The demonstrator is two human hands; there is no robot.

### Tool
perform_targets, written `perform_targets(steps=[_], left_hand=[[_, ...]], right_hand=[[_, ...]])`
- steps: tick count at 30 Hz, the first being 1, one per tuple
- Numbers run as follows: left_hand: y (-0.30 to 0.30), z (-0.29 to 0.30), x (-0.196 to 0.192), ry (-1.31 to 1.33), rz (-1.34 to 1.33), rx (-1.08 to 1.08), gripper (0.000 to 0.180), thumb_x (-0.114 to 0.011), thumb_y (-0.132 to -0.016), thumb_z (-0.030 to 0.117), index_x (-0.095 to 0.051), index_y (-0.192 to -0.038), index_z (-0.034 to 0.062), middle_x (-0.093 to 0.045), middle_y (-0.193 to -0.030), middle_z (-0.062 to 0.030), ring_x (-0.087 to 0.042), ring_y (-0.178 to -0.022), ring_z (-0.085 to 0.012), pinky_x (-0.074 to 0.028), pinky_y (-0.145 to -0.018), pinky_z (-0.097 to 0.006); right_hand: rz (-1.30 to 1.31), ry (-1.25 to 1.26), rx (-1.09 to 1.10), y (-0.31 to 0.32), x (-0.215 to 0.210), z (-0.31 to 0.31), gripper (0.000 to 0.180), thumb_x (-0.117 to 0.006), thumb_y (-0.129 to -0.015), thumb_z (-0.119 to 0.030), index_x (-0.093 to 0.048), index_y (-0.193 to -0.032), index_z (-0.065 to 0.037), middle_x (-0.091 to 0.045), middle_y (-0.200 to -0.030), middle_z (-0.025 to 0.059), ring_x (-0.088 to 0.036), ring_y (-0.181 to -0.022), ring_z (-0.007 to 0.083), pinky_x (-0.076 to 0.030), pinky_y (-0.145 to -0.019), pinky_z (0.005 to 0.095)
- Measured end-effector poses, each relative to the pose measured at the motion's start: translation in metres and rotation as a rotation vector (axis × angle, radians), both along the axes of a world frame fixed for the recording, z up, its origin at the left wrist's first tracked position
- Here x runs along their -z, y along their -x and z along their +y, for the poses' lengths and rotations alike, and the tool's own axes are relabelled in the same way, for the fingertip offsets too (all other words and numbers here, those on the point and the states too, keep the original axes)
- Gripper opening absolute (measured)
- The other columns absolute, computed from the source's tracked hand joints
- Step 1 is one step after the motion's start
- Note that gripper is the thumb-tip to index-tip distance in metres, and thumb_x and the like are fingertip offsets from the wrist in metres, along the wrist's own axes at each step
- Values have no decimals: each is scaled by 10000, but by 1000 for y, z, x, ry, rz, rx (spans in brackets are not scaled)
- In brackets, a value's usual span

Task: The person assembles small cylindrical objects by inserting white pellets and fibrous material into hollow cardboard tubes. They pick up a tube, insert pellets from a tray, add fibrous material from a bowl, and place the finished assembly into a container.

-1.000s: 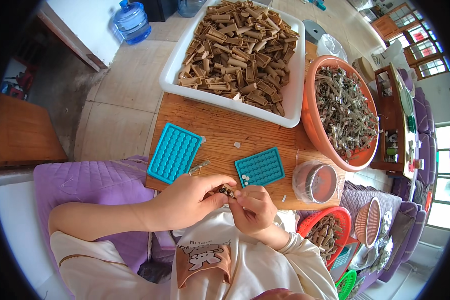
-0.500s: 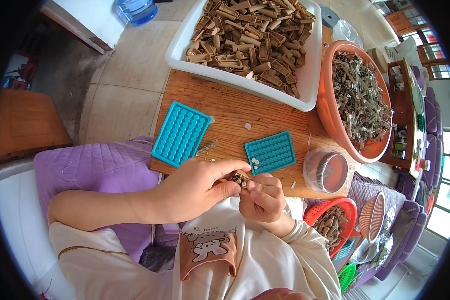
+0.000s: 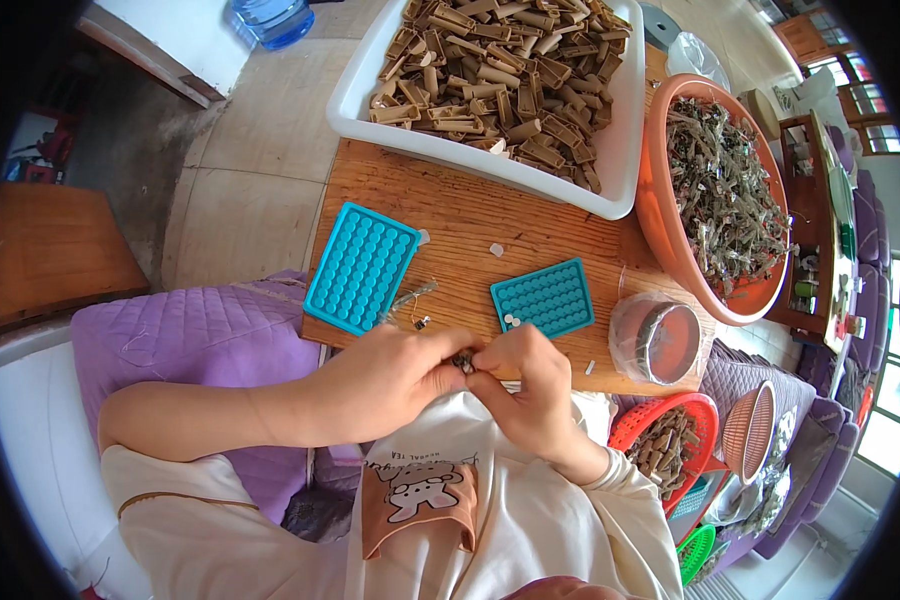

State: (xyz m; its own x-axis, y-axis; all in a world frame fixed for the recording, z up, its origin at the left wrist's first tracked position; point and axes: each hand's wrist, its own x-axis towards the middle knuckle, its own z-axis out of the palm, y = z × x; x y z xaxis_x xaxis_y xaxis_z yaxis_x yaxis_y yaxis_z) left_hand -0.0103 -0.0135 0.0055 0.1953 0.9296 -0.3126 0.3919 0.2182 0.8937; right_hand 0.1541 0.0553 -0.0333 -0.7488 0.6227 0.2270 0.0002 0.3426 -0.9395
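**Small dark part pinched between both hands at the tabletop's near edge**

The part (image 3: 463, 362) sits right where the two sets of fingertips meet, just over the near edge of the tabletop (image 3: 450, 215) and above the person's lap. It is too small and too covered to tell its long axis (only a dark speck shows between the fingers). The left hand (image 3: 390, 378) comes in from the left and closes its thumb and forefinger on it; the right hand (image 3: 530, 385) comes in from the right with its fingers curled down over the same spot. Both hands touch it, so neither is nearer.

Straight ahead of the hands, just beyond the right one, lies the small tray (image 3: 542, 297), a teal grid with a few pale bits in its near-left holes. The big tray (image 3: 360, 266), same colour, lies ahead and to the left, with thin wire bits (image 3: 410, 300) between it and the hands. A clear tub (image 3: 655, 338) stands to the right. Farther off are the white bin (image 3: 610, 180) of brown tubes and the orange basin (image 3: 660, 215) of scrap.
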Motion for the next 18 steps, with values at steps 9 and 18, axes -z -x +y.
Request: perform_targets(steps=[9,18], left_hand=[[2,6,-11,221,-187,35,222,-499,-823,87,-498,-1036,27,-591,-789,-95,-580,-709,-160,-450,-626,-268],[8,8,-9,353,-564,-162,243,-431,-869,102,-439,-1101,29,-533,-973,-82,-530,-820,-92,-444,-713,-227]], right_hand=[[-179,169,-407,14,-19,49,425,-724,-628,-122,-509,-983,-30,-528,-845,60,-519,-717,149,-426,-643,265],[-337,-251,182,100,10,179,355,-679,-665,-219,-561,-921,-3,-605,-771,106,-581,-703,175,-463,-643,283]])
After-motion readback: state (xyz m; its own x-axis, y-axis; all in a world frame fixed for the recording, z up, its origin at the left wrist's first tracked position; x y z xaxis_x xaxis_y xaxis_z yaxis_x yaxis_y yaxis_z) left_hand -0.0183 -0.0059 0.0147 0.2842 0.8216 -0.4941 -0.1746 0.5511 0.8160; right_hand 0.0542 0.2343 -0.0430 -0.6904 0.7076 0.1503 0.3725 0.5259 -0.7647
